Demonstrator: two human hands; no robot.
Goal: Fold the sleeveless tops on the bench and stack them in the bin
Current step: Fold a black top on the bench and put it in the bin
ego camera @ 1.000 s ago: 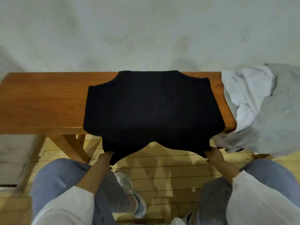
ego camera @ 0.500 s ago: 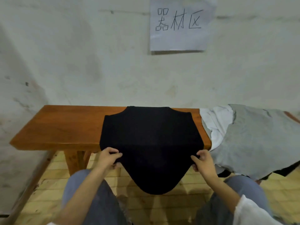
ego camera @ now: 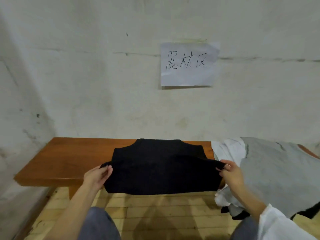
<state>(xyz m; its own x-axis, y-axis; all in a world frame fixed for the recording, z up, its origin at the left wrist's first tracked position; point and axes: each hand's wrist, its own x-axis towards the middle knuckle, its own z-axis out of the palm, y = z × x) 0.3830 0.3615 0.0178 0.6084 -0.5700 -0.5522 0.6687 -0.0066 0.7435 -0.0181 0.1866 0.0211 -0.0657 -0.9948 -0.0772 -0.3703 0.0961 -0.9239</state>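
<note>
A black sleeveless top (ego camera: 159, 163) lies spread across the wooden bench (ego camera: 69, 158), its neck end toward the wall. My left hand (ego camera: 97, 175) pinches the top's lower left corner and my right hand (ego camera: 231, 172) pinches the lower right corner. Both hold the hem lifted above the bench's front edge, so the lower part hangs in a fold between them. A pile of other tops, white (ego camera: 228, 151) and grey (ego camera: 277, 174), lies on the bench to the right. No bin is in view.
A pale wall stands right behind the bench, with a paper sign (ego camera: 189, 64) taped on it. The bench's left half is bare wood. Below is a light wooden plank floor (ego camera: 155, 210), and my knees show at the bottom edge.
My hands have raised the top's hanging hem from below the bench edge up over the bench, folding the lower part upward. The camera has tilted up toward the wall.
</note>
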